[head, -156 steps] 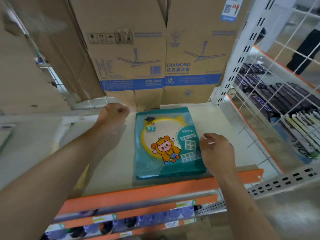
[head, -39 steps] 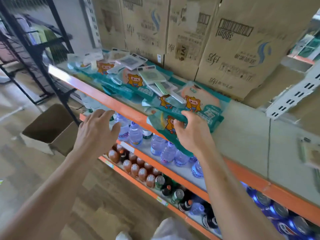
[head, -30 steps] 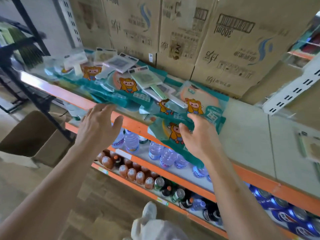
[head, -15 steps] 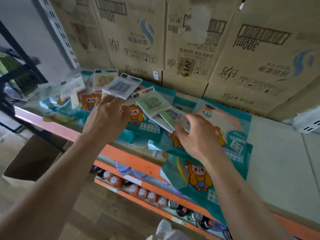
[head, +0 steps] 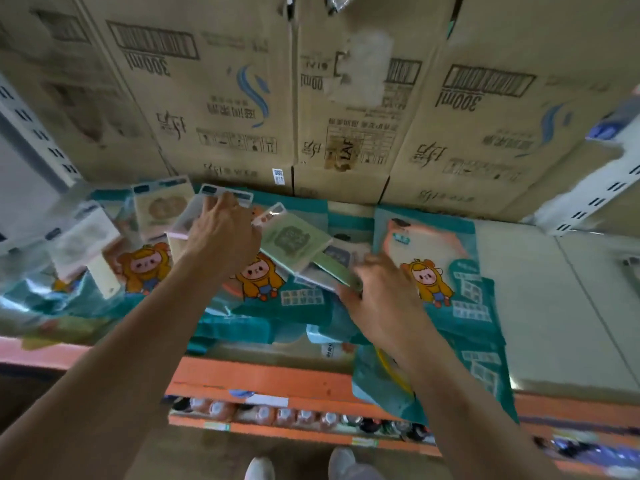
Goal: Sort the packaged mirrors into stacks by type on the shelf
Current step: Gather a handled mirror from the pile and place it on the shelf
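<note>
The packaged mirrors lie in a mixed heap along the shelf [head: 561, 306]. Large teal packs [head: 429, 271] with a cartoon figure make the bottom layer, and smaller clear packs lie scattered on top. One teal pack [head: 381, 386] hangs over the orange shelf edge [head: 259, 375].

A second ago both hands were down at that front edge, the right one on the overhanging pack. Now they have gone up into the heap. Our left hand [head: 221, 233] has moved from the teal layer to a pale pink-rimmed pack [head: 181, 225], and its fingers curl over the pack's top edge in a grip. Our right hand [head: 381, 292] sits at the end of a green handled mirror [head: 334, 270], just beside a green square pack [head: 294, 239]. It touches the handle, but motion blur means we cannot tell whether it is grasping it.

We judge that we have switched from the big packs to the small ones on top. No stack by type shows here yet, so sorting has hardly begun. Lifting the small packs away first should free the teal ones for squaring up. The overhanging pack could slip off if the heap is jostled.

Cardboard boxes [head: 214, 98] stand behind the heap, and bottles [head: 277, 415] fill the lower shelf.
</note>
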Motion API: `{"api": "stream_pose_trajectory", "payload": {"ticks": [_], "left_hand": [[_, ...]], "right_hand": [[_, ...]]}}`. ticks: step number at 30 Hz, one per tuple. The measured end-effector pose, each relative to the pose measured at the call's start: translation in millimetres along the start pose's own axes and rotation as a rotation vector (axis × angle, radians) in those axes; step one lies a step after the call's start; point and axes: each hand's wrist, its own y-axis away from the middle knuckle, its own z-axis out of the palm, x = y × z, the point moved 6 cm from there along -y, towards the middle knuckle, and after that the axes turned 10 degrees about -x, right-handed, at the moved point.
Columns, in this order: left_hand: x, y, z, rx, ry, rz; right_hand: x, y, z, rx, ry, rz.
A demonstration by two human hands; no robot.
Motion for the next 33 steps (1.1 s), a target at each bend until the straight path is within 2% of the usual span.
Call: {"api": "stream_pose_trajectory", "payload": {"ticks": [6, 10, 17, 21, 29, 33], "left_hand": [[-3, -4, 1, -0.017, 0.058, 0.146], [0, -5, 1, -0.071, 0.095, 0.166], [13, -6, -9, -0.073, 0.241, 0.23], [26, -11, -11, -0.058, 0.274, 0.267], [43, -17, -16, -0.045, 0.295, 0.259], [62, -18, -12, -0.073, 0.331, 0.316]], "right_hand": [[-6, 8, 10, 0.063, 0.007, 0.133], [-9, 15, 13, 0.132, -0.039, 0.177], [-6, 34, 13, 0.245, -0.126, 0.257], [-2, 46, 12, 0.286, -0.247, 0.257], [2, 63, 8, 0.313, -0.245, 0.224], [13, 75, 4, 0.351, -0.234, 0.256]]}}
